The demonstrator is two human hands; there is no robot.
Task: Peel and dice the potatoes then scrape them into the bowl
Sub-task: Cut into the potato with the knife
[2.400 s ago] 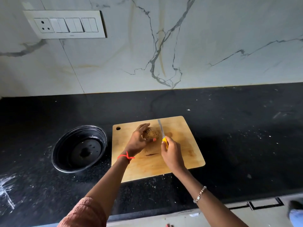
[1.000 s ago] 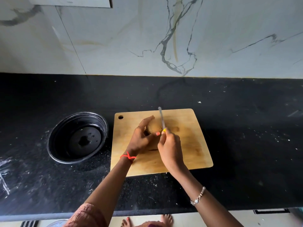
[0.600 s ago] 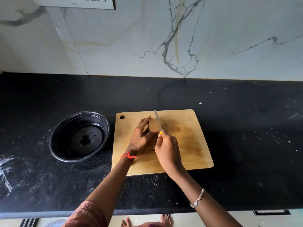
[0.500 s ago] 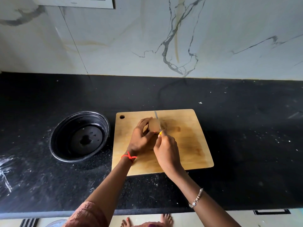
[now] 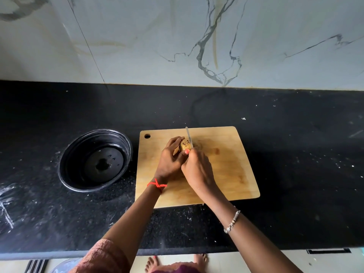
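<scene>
My left hand (image 5: 170, 160) curls round the potato (image 5: 184, 145) on the cutting board (image 5: 226, 164); right hand (image 5: 198, 170) grips the knife (image 5: 188, 134), blade against its right side. Looks firm, round, prone to rolling — I'd clamp its left flank, clear of the edge.

Single head view, looking steeply down, close over cutting board (image 5: 226, 174), facing marble wall (image 5: 137, 40)

Black speckled countertop (image 5: 295, 154); white grey-veined marble wall (image 5: 137, 40); pale floor (image 5: 256, 263) below.
</scene>
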